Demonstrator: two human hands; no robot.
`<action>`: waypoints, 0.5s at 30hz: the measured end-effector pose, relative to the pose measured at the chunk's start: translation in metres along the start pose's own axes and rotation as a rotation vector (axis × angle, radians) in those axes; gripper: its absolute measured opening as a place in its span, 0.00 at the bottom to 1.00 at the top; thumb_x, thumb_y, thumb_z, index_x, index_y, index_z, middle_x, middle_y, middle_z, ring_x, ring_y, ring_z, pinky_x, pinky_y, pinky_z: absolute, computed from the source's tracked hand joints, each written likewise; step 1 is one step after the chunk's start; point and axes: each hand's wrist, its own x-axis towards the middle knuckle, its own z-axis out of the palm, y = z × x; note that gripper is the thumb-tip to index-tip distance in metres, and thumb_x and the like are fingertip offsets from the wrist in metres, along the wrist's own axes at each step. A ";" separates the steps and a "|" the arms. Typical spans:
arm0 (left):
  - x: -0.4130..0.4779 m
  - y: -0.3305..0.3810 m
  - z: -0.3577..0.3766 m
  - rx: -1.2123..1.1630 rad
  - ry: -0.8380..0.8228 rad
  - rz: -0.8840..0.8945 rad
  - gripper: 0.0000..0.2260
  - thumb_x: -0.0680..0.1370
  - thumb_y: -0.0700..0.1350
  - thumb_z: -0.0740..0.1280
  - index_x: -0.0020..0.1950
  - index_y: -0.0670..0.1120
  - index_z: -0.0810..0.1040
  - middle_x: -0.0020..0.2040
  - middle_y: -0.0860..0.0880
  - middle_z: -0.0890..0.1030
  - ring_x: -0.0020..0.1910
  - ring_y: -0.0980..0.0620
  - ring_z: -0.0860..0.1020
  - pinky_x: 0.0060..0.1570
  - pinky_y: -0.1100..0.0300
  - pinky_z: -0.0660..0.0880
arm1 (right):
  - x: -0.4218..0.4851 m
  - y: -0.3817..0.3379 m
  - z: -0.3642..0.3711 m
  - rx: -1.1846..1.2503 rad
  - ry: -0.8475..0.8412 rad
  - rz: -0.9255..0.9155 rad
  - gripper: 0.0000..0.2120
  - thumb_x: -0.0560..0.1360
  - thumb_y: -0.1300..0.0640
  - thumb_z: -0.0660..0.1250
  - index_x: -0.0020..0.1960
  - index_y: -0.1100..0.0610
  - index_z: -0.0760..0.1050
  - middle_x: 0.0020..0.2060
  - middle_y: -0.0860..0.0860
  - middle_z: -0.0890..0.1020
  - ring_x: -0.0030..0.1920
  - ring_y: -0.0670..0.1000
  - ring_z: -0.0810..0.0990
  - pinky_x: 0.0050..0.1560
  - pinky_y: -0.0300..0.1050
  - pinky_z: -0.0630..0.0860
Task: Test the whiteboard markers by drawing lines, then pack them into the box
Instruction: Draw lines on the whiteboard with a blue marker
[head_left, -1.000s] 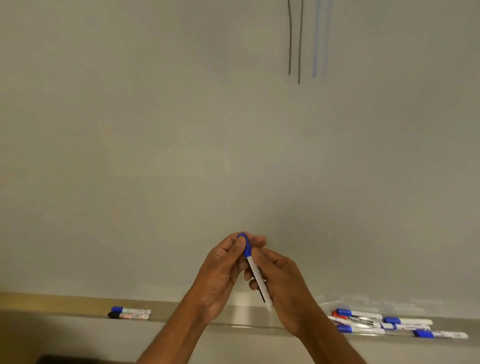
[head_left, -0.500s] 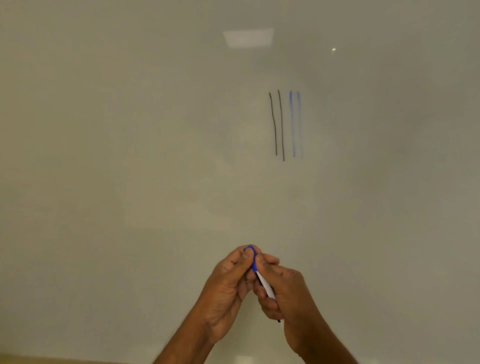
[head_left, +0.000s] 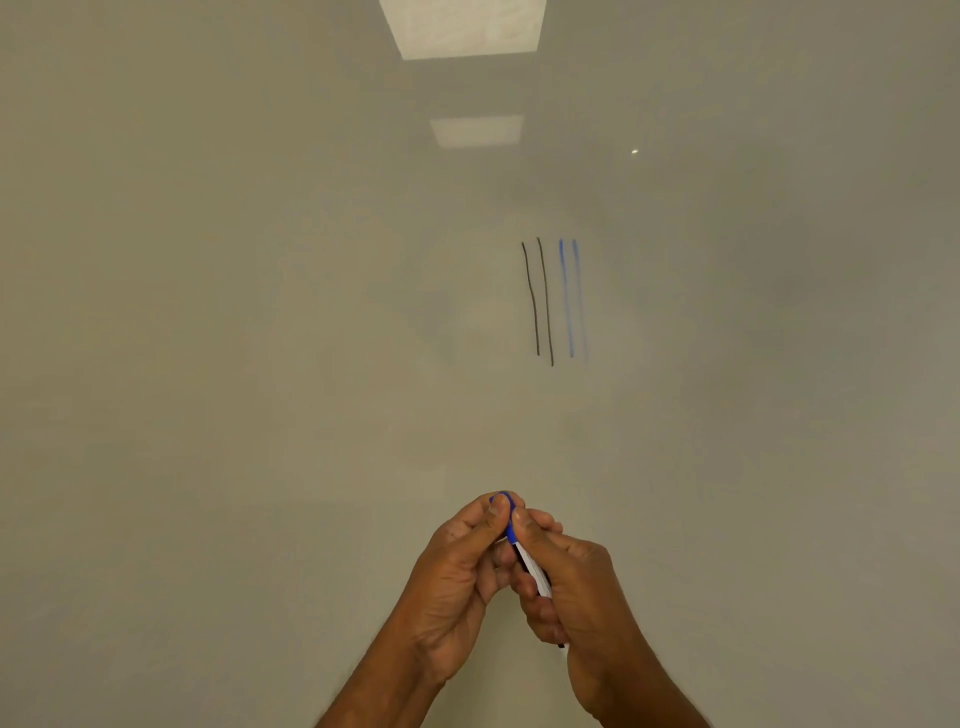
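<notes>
View now lifted off the tray toward the four lines on the board, with left hand pinching the blue cap and right hand gripping the marker barrel, so probably uncapping for another test stroke.

whiteboard: plain pale grey-beige, no pattern
lines, left pair: black
lines, right pair: blue, rightmost one fainter
marker cap: blue
marker barrel: white with a dark strip
ceiling-light reflections: off-white rectangles
</notes>
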 end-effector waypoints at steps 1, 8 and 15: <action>0.001 0.001 -0.001 -0.005 -0.012 0.001 0.19 0.80 0.48 0.65 0.61 0.34 0.77 0.56 0.34 0.84 0.56 0.38 0.84 0.56 0.47 0.79 | 0.000 -0.002 -0.001 0.000 -0.027 0.000 0.21 0.75 0.43 0.66 0.38 0.61 0.79 0.25 0.55 0.71 0.20 0.46 0.63 0.21 0.33 0.58; 0.005 0.013 -0.005 -0.051 -0.125 -0.005 0.14 0.82 0.46 0.63 0.57 0.36 0.77 0.58 0.31 0.82 0.64 0.37 0.80 0.55 0.52 0.81 | -0.001 -0.005 -0.006 0.120 -0.251 0.024 0.19 0.78 0.45 0.62 0.46 0.62 0.77 0.27 0.53 0.69 0.22 0.45 0.61 0.20 0.35 0.56; 0.017 0.025 -0.006 -0.194 -0.003 0.029 0.12 0.79 0.46 0.66 0.55 0.38 0.78 0.53 0.35 0.85 0.60 0.38 0.83 0.56 0.43 0.80 | 0.001 0.000 0.006 -0.003 -0.009 0.035 0.23 0.75 0.38 0.67 0.35 0.58 0.75 0.25 0.54 0.67 0.22 0.48 0.60 0.25 0.36 0.54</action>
